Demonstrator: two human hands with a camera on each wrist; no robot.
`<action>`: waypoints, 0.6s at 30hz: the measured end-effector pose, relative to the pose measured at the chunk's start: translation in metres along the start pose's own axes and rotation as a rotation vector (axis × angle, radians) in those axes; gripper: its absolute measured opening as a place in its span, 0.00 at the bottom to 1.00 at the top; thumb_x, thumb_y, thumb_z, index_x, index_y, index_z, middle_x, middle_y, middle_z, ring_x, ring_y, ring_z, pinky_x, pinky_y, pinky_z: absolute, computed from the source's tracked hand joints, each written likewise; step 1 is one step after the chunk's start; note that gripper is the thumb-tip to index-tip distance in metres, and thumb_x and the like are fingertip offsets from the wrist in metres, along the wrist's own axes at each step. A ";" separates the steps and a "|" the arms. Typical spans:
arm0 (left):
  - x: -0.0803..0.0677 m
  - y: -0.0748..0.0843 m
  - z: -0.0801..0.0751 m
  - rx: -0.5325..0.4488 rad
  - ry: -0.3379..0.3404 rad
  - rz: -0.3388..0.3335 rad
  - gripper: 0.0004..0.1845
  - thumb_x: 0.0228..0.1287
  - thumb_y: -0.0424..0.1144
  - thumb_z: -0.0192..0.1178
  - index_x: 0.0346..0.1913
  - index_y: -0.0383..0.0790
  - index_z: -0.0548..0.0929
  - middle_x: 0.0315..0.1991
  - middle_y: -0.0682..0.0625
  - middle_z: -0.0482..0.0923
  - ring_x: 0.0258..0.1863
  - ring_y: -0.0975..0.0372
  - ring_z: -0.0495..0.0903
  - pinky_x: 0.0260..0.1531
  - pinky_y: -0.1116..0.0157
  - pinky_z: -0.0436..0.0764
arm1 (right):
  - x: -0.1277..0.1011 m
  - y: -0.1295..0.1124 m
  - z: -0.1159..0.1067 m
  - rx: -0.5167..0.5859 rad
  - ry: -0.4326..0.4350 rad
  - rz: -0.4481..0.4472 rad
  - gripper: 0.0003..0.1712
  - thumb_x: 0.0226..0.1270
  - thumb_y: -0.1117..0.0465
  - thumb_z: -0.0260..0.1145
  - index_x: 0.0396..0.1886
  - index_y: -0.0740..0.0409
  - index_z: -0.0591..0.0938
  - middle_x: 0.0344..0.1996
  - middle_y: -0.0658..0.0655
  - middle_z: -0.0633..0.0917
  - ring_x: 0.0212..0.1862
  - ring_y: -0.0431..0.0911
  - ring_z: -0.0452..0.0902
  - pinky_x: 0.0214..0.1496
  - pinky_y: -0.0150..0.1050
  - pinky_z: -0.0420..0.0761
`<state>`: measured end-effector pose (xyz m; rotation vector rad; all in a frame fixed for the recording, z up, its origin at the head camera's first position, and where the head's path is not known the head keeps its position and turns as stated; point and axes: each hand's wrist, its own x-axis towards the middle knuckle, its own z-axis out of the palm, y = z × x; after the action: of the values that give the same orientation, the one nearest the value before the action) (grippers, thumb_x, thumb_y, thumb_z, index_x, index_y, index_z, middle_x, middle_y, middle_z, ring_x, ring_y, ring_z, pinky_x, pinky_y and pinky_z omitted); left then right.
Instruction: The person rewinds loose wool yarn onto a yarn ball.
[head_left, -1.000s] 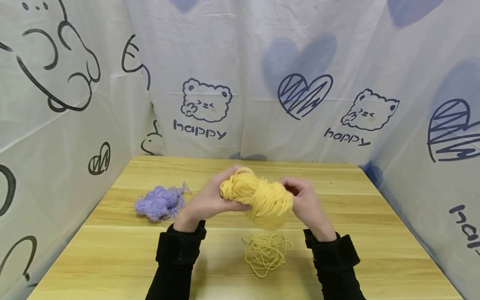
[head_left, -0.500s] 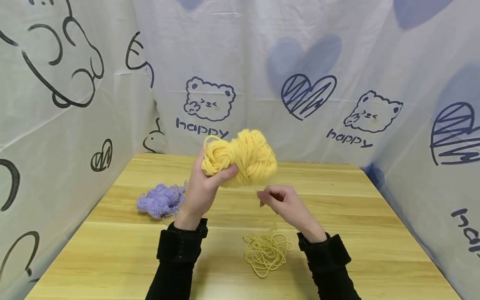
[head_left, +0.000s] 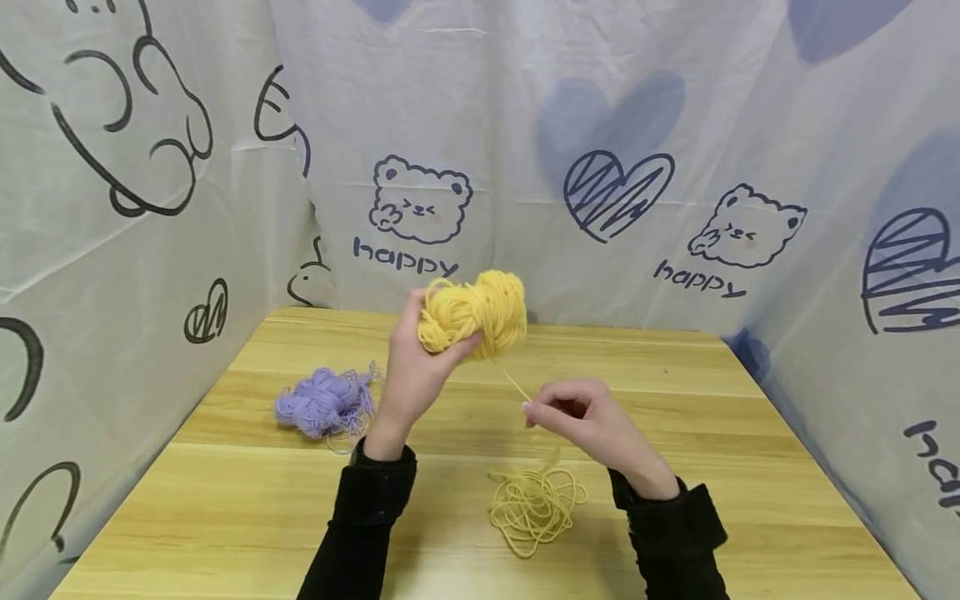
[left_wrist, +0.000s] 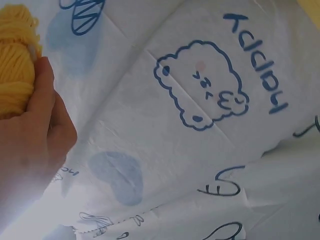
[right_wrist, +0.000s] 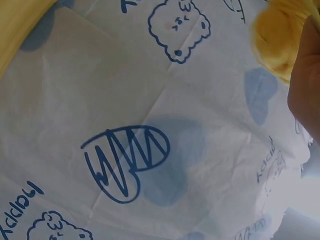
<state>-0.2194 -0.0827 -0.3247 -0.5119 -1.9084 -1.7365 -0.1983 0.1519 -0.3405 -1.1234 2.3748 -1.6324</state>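
A yellow yarn skein (head_left: 480,312) is held up above the table by my left hand (head_left: 423,362), thumb in front and fingers behind. In the left wrist view the same skein (left_wrist: 16,65) shows at the left edge, gripped by the hand (left_wrist: 35,130). My right hand (head_left: 596,425), lower and to the right, pinches a yellow strand (head_left: 513,383) that runs taut from the skein's underside to the fingertips. Beneath, a loose tangle of yellow yarn (head_left: 532,510) lies on the table. Part of the right hand (right_wrist: 306,87) and the skein (right_wrist: 280,37) appear in the right wrist view.
A purple yarn skein (head_left: 322,402) with frayed loose ends lies on the left of the wooden table (head_left: 225,508). White cloth (head_left: 510,100) printed with hearts and bears hangs behind the table and along both sides.
The left hand raised the yellow skein and turned it, then brought it slightly lower. My right hand dropped away from the skein, drawing a strand out downward. The purple skein stayed put.
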 end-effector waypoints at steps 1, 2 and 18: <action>0.000 -0.001 0.001 0.050 -0.016 0.013 0.31 0.50 0.28 0.71 0.58 0.36 0.70 0.54 0.44 0.76 0.52 0.56 0.76 0.56 0.57 0.78 | -0.002 -0.002 -0.001 -0.002 0.013 -0.003 0.08 0.69 0.65 0.60 0.31 0.56 0.84 0.22 0.46 0.78 0.19 0.39 0.57 0.20 0.37 0.62; 0.000 -0.002 0.001 0.095 -0.035 0.030 0.31 0.49 0.28 0.71 0.58 0.36 0.71 0.54 0.43 0.76 0.52 0.56 0.76 0.57 0.56 0.77 | -0.003 -0.004 -0.002 -0.003 0.027 0.001 0.08 0.69 0.65 0.61 0.31 0.55 0.84 0.22 0.46 0.79 0.19 0.39 0.58 0.21 0.36 0.63; -0.007 -0.004 0.004 0.365 -0.631 0.192 0.30 0.44 0.30 0.74 0.54 0.38 0.75 0.52 0.46 0.79 0.53 0.57 0.78 0.60 0.57 0.77 | -0.007 -0.006 -0.015 0.023 0.227 -0.092 0.06 0.67 0.70 0.60 0.31 0.63 0.81 0.22 0.46 0.77 0.20 0.42 0.57 0.23 0.37 0.63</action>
<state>-0.2164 -0.0784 -0.3322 -1.1531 -2.4262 -1.1362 -0.1962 0.1669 -0.3313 -1.1131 2.4623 -1.9074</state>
